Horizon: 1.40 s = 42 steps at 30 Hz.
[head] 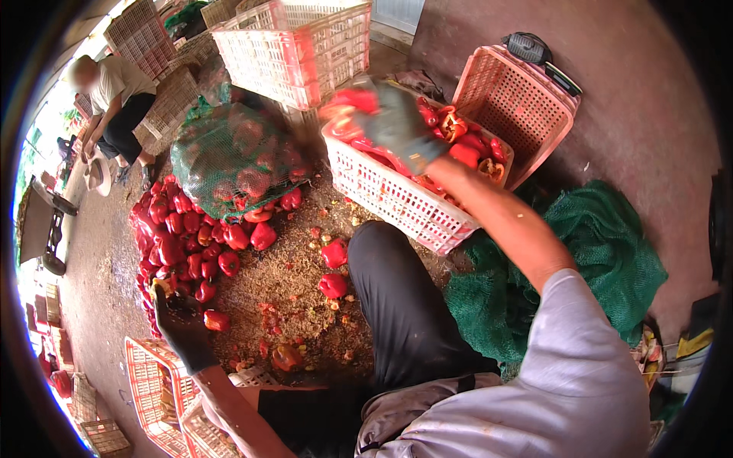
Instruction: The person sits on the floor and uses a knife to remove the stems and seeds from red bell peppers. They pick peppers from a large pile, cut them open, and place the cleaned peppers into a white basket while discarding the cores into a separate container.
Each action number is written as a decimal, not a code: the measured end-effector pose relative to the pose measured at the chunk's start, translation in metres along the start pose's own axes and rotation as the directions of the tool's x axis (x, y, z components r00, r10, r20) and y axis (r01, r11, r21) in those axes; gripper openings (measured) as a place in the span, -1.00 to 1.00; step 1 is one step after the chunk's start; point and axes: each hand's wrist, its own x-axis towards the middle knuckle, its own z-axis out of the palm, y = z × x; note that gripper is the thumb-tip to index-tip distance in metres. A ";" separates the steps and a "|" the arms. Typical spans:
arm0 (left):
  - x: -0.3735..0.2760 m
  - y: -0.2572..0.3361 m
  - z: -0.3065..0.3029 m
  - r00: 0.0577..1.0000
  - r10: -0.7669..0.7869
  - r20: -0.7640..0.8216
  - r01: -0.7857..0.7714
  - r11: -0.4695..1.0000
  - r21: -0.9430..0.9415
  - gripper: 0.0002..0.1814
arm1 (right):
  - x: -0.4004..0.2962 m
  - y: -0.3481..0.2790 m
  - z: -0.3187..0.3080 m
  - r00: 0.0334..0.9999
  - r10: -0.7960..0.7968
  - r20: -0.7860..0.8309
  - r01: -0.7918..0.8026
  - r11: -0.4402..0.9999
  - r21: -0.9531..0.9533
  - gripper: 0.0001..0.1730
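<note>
My right hand (398, 123), in a dark glove, is blurred over the far left end of a white plastic crate (395, 197). At its fingers are red pepper pieces (349, 111), blurred along with the hand. Cut red bell peppers (467, 151) fill the crate, some showing hollow insides. My left hand (180, 326), also gloved, is at the near edge of a heap of whole red bell peppers (177, 229). A yellowish pepper piece (163, 286), perhaps a core, is at its fingertips. A single red pepper (216, 320) lies just right of that hand.
A green mesh sack of peppers (240, 157) rests against the heap. Seeds and scraps (298, 286) cover the floor. Crates stand far off (298, 54), at right (515, 109) and lower left (154, 395). Green netting (601, 252) lies right. Another person (117, 109) bends over far left.
</note>
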 end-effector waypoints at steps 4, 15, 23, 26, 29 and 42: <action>-0.015 -0.009 -0.016 0.997 -0.077 -0.022 0.079 0.995 0.065 -0.68 | -0.037 0.081 -0.092 0.981 0.147 -0.124 -0.188 0.596 -0.780 -0.36; -0.024 -0.010 -0.008 0.994 -0.081 0.071 0.078 0.996 0.045 -0.64 | -0.122 0.175 -0.144 0.798 0.558 -0.230 -0.603 0.745 -0.285 -0.30; -0.039 0.018 0.015 0.963 -0.267 -0.016 0.249 0.915 -0.318 -0.70 | -0.006 0.007 -0.065 0.862 0.502 0.064 -0.495 0.862 -0.107 -0.17; -0.041 0.024 0.027 0.903 -0.425 0.062 0.399 0.776 -0.488 -0.70 | 0.018 -0.059 0.022 0.850 0.396 0.348 -0.505 0.800 0.323 -0.30; -0.049 0.026 0.026 0.842 0.453 0.293 -0.506 0.475 0.720 -0.51 | 0.020 -0.116 0.106 0.754 0.056 0.655 -0.582 0.519 0.625 -0.39; -0.053 0.057 -0.001 0.991 -0.132 0.021 0.134 0.962 -0.238 -0.51 | -0.023 -0.214 0.255 0.795 -0.196 0.574 -0.185 0.823 0.538 -0.54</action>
